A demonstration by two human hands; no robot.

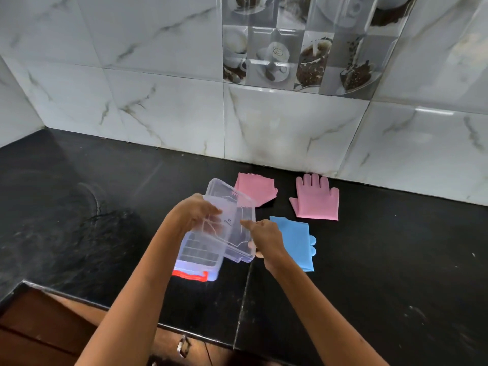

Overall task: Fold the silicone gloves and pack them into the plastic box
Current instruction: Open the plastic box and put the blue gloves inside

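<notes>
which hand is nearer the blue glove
The right hand. It overlaps the left edge of the blue glove while holding the clear lid. The left hand grips the lid's far side, with the lid between it and the glove.

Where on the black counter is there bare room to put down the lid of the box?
The widest bare stretch of the black counter lies left of the clear plastic box, back to the tiled wall. Another lies right of the flat pink glove. Crowded: between lid, folded pink glove and blue glove.
</notes>
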